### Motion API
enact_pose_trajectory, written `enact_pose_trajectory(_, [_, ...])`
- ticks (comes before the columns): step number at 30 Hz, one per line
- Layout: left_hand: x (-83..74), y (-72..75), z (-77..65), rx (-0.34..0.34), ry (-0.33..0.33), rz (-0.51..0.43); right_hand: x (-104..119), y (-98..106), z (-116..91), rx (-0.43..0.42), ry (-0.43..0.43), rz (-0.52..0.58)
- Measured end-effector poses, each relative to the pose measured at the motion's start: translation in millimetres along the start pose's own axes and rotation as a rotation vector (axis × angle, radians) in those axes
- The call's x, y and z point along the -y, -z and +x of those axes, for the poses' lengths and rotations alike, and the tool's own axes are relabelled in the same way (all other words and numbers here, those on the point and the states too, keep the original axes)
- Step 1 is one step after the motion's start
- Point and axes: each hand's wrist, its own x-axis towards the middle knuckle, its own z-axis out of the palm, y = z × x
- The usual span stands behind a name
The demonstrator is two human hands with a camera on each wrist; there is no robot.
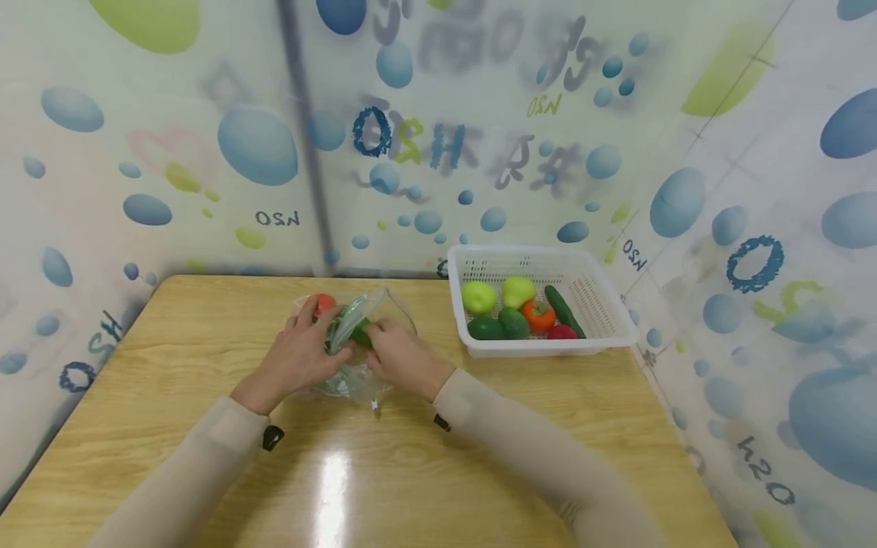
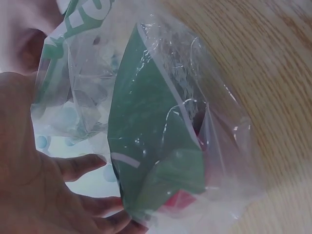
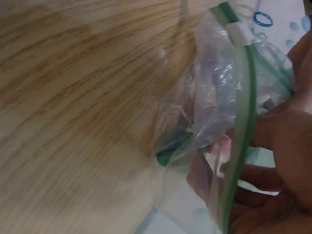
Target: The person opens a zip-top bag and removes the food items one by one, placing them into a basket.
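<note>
A clear zip bag [image 1: 352,380] with a green closure strip [image 3: 246,112] lies on the table, its mouth spread apart. My left hand [image 1: 298,354] holds the bag's left side, with fingers [image 2: 83,165] along the plastic in the left wrist view. Beside its fingertips, a red rounded thing [image 1: 325,303] shows in the head view. My right hand [image 1: 404,358] reaches in at the mouth, its fingertips next to a green vegetable [image 1: 361,332]. In the right wrist view these fingers [image 3: 200,173] are curved behind the plastic; whether they pinch the vegetable [image 3: 170,152] is unclear.
A white perforated basket [image 1: 603,331] stands right of the bag. In it lie two yellow-green fruits [image 1: 479,297], a tomato [image 1: 538,316], a cucumber [image 1: 564,310], dark green produce [image 1: 514,323] and a dark red piece [image 1: 562,332]. Patterned sheets border the wooden table [image 1: 384,487].
</note>
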Motion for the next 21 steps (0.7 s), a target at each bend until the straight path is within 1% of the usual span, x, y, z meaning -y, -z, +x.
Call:
enact_pose_trajectory(7, [0.1, 0.8, 1.0, 0.022, -0.001, 0.005, -3, -14, 15, 0.015, -0.081, -0.047])
enact_pose_trajectory(11, [-0.5, 1.5, 1.4, 0.026, 0.007, 0.012, -3, -19, 22, 0.032, -0.15, -0.054])
enact_pose_trajectory(15, [-2.3, 1.8, 1.4, 0.027, 0.01, 0.017, -2, -21, 26, 0.063, -0.218, -0.09])
enact_pose_trajectory(17, [-3.3, 1.9, 1.5, 0.028, 0.009, 0.018, -2, -22, 28, 0.076, -0.236, -0.099])
enact_pose_trajectory(21, [-4.7, 2.1, 1.8, 0.038, 0.011, 0.013, -5, -24, 29, 0.068, -0.239, -0.05])
